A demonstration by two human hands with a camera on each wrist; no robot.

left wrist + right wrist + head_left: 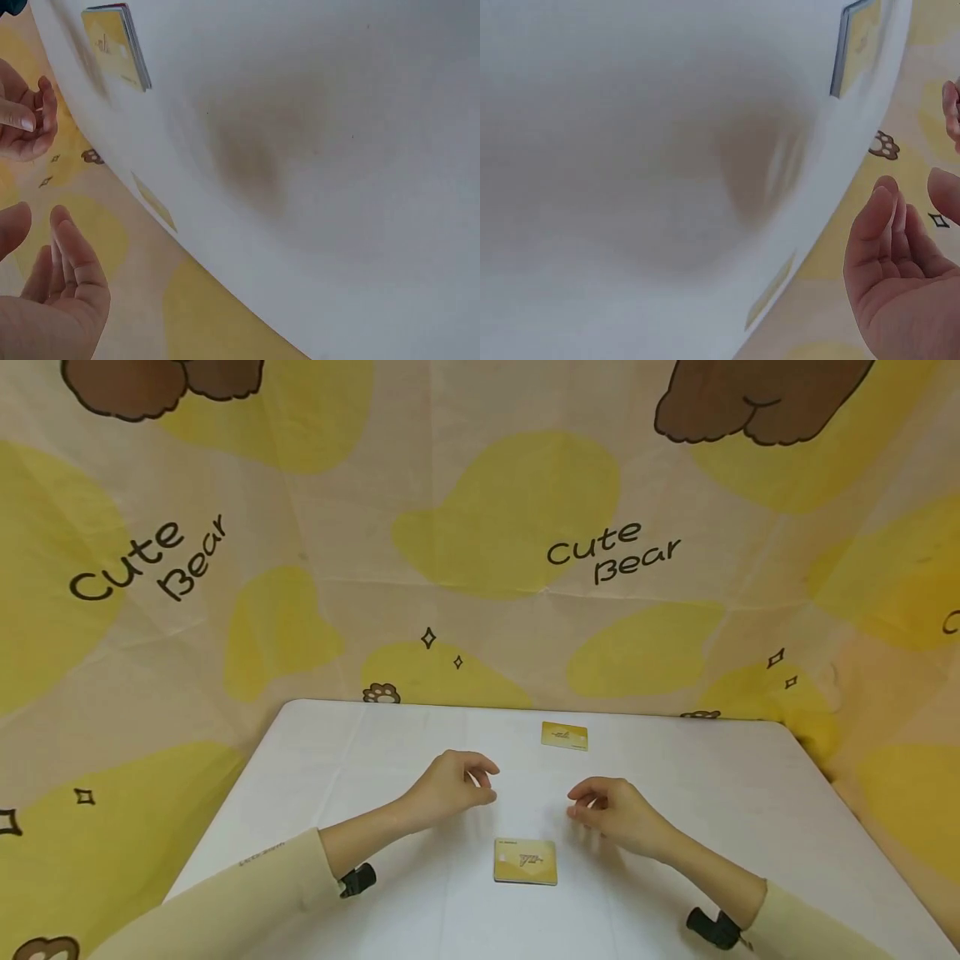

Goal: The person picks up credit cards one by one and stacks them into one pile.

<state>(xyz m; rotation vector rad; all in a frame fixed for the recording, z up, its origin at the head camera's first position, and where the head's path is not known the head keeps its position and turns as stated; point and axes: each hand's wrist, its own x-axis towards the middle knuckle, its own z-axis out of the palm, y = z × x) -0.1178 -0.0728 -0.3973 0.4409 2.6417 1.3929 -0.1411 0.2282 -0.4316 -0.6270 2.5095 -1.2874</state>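
A small stack of yellow cards (525, 862) lies on the white table, near the front in the head view. Its layered edge shows in the left wrist view (116, 49). Farther back lies a yellow card (565, 736), flat on the table. My left hand (453, 783) hovers left of the gap between stack and card, fingers loosely bent and holding nothing. Across from it, my right hand (618, 814) hangs above the table to the right of the stack, also holding nothing, its fingers relaxed. Neither hand touches the cards.
The white tabletop (345, 760) has rounded far corners. Right behind its far edge hangs a beige and yellow cloth (480, 552) with bear prints and lettering. Each wrist carries a small black camera, such as the one below the left sleeve (225, 893).
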